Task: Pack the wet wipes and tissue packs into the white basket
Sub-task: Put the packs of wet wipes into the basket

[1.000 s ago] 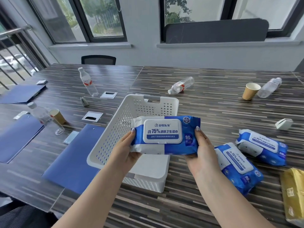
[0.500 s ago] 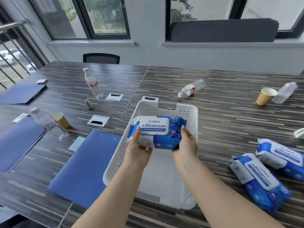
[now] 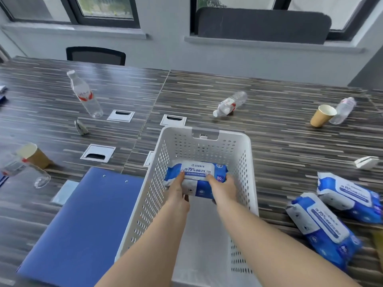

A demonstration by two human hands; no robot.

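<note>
Both hands inside the white basket, gripping one wipes pack between them. Left hand closed on the pack's left end, thumb laid across the white lid. Right hand closed on the right end, thumb likewise on top, remaining fingers wrapped underneath and out of sight. Pack held level, label up, low in the far half of the basket, near the far wall with its handle cut-out; whether touching the floor of the basket, cannot tell. Near half of the basket floor bare.

Basket standing on the striped surface, long axis running away from the camera. Just right of it, two more wipes packs: a near one lying tilted and a far one partly tucked behind it, the two overlapping. Just left of the basket, a blue folder lying flat. Farther out: an upright bottle, a toppled bottle, a paper cup tipped against another bottle, and a second cup at the left edge.
</note>
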